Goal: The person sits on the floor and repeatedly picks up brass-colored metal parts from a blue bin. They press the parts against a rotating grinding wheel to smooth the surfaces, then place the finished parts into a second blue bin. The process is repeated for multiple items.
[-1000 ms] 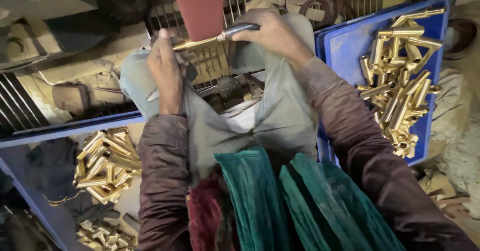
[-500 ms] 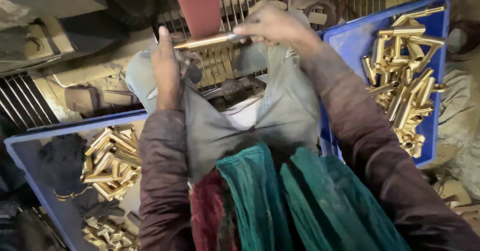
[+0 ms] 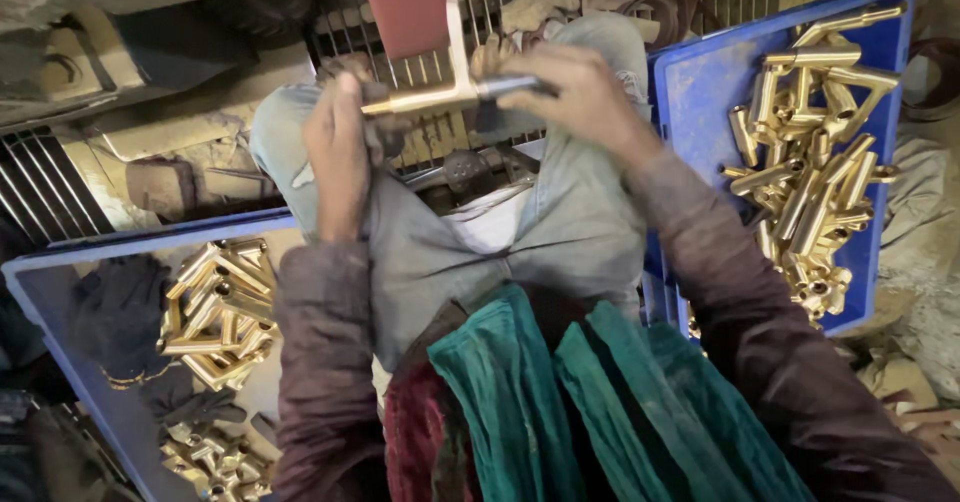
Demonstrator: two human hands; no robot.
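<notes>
1. Your left hand (image 3: 338, 157) sits at about 11 o'clock from your lap, fingers curled over the left end of a brass T-shaped fitting (image 3: 440, 94).
2. Your right hand (image 3: 578, 97) is at 1 o'clock, clenched on the fitting's darker right end; the end disappears under your fingers there.
3. The fitting lies crosswise between both hands, near level, with its bare middle stretch exposed between the two grips. Its upright stem points to 12 o'clock.
4. The stem lies against the red-brown sanding belt (image 3: 405, 2) at 12 o'clock; contact looks likely, but it's hard to tell from this angle.
5. Blue tray (image 3: 690, 92) at 3 o'clock, just beside your right forearm, holds a pile of brass fittings (image 3: 805, 162).
6. Second blue tray (image 3: 60, 292) at 8 o'clock holds more brass pieces (image 3: 215, 312) and a dark cloth (image 3: 115, 307).
7. Your knees in grey trousers (image 3: 560, 232) are under both hands; green scarf (image 3: 600, 412) hangs at 6 o'clock.
8. Metal grille (image 3: 440, 142) is behind the fitting.
</notes>
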